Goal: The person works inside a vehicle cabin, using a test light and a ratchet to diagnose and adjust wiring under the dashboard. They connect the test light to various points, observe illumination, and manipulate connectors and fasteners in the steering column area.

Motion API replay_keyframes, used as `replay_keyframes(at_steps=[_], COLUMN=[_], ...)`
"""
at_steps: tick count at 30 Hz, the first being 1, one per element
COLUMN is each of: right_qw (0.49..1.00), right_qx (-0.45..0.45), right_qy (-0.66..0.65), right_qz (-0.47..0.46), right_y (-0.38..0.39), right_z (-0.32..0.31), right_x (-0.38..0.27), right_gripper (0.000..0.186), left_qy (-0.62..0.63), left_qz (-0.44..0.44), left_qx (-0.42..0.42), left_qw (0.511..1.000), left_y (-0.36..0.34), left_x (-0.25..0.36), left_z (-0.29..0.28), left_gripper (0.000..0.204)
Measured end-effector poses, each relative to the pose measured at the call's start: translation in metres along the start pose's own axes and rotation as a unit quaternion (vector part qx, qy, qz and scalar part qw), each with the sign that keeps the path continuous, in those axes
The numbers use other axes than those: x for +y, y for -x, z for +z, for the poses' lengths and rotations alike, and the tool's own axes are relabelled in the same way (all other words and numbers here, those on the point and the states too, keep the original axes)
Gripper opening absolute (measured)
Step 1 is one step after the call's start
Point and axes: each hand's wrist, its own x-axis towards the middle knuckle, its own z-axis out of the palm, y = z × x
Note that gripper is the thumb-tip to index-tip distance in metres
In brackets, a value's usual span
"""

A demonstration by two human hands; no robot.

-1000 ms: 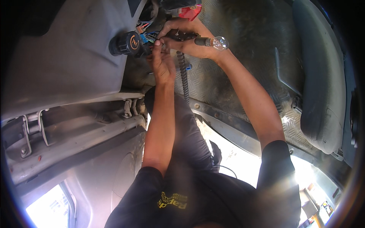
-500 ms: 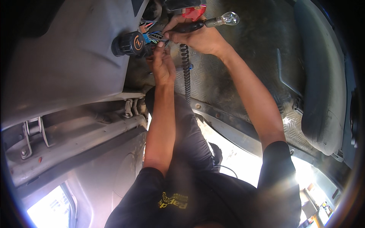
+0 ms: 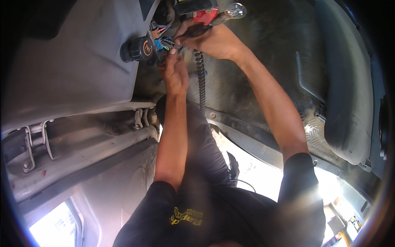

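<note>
My right hand (image 3: 216,42) is closed round the dark handle of a test lamp (image 3: 199,31); a clear glass bulb (image 3: 235,11) sits at its upper right end. The lamp's tip is among the wires and too small to make out. Just left of it, my left hand (image 3: 175,74) pinches a bundle of thin coloured wires (image 3: 168,42) between thumb and fingers. A blue connector (image 3: 158,44) and an orange-brown connector (image 3: 155,34) sit on the same wiring. Part of what the left fingers grip is hidden.
A black round knob (image 3: 142,48) with an orange mark juts out beside the wiring. A red part (image 3: 205,15) is behind my right hand. A coiled black cable (image 3: 200,82) hangs near my left wrist. A grey panel (image 3: 74,57) stands left; a seat (image 3: 349,90) is right.
The test lamp has tilted, its bulb shifting left and upward. My right hand has turned slightly with it. My left hand stays at the wires.
</note>
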Motion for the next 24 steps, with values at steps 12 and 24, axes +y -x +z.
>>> replay_keyframes(at_steps=[12,24], right_qw=[0.999,0.998], right_qx=[-0.018,-0.001], right_qy=[0.033,0.061], right_qz=[-0.015,-0.031], right_y=[0.0,0.003], right_z=[-0.016,-0.015], right_x=[-0.015,-0.012], right_gripper=[0.015,0.018], left_qy=[-0.034,-0.021], left_qz=[-0.027,0.009], left_qx=[-0.008,0.014], left_qw=[0.999,1.0], left_y=[0.001,0.002], left_x=[-0.004,-0.001], left_z=[-0.01,0.021], left_gripper=[0.031,0.042])
